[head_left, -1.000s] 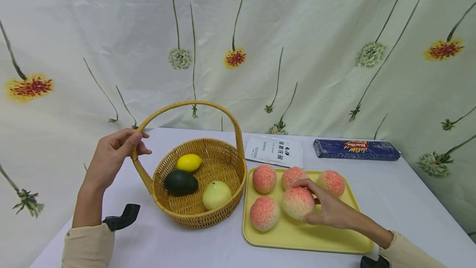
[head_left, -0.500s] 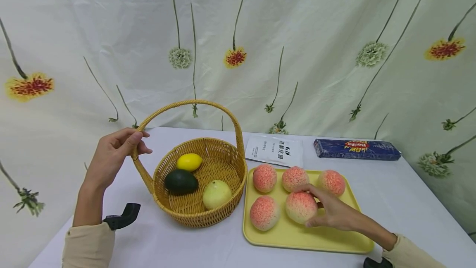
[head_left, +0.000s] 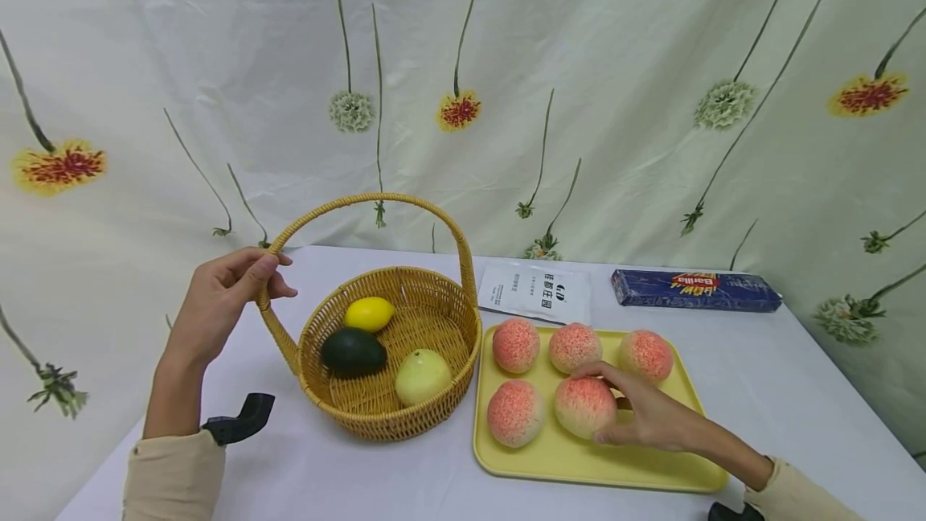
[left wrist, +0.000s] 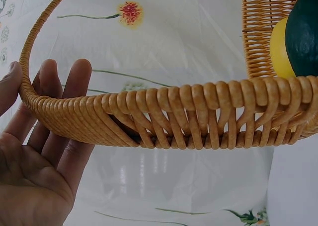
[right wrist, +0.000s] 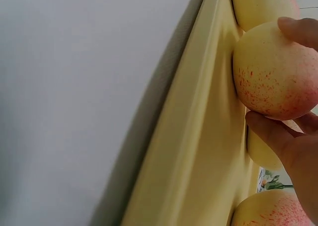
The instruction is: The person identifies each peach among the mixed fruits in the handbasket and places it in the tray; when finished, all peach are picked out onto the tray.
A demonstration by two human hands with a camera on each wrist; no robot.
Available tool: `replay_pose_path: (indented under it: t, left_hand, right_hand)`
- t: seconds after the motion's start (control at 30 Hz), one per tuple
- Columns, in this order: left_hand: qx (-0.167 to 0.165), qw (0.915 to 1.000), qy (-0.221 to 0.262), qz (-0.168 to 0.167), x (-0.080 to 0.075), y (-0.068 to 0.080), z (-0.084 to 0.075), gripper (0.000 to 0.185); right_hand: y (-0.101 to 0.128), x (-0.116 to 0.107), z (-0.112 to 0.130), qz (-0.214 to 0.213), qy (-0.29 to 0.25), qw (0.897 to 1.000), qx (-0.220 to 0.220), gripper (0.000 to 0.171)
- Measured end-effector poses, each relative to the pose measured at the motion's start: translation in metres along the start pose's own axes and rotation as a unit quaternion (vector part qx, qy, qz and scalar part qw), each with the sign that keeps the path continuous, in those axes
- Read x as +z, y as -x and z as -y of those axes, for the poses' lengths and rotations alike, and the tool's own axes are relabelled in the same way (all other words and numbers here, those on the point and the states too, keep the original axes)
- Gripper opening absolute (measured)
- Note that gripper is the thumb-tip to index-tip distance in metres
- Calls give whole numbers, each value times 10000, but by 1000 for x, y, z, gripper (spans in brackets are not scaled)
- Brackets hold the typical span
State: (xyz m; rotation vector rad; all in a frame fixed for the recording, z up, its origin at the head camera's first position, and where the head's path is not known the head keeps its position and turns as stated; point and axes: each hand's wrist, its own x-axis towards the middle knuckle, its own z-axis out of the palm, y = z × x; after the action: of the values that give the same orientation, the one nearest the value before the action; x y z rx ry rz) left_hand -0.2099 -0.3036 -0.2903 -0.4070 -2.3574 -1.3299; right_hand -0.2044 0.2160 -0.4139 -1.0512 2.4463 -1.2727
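My left hand pinches the wicker basket's handle between thumb and fingers. The round tan basket holds a lemon, a dark green avocado-like fruit and a pale yellow-green round fruit. On the yellow tray, my right hand grips a pink-and-cream peach, thumb and fingers on opposite sides of it. The right wrist view shows this peach low against the tray's surface. Several more peaches surround it, among them one peach to its left.
Behind the tray lies a white packet with dark printing. A blue Barilla box is at the back right. White cloth covers the table, and a flower-printed curtain hangs behind it.
The gripped peach has shifted slightly right and toward me on the tray with my right hand, then stayed there over the last half second. My left hand keeps its hold on the handle.
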Motion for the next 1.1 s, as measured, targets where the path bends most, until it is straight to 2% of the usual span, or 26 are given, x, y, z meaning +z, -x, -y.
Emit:
replay_pose_path:
  t: [0.2, 0.4, 0.57, 0.8, 1.1]
  left_hand:
    - [-24, 10000, 23, -18, 0, 0, 0, 22]
    - [22, 10000, 0, 22, 0, 0, 1, 21]
    - [-89, 9999, -118, -48, 1, 1, 0, 27]
    - [-113, 9998, -124, -64, 1, 1, 0, 27]
    - [-79, 9999, -138, -39, 1, 1, -1, 26]
  right_hand:
    - [1, 1, 2, 26, 151, 9999, -50, 54]
    - [1, 0, 2, 92, 124, 9998, 127, 61]
    - [1, -3, 4, 184, 84, 9988, 435, 65]
    - [3, -3, 3, 211, -8, 9991, 357, 64]
    - [4, -3, 1, 267, -76, 9979, 588, 65]
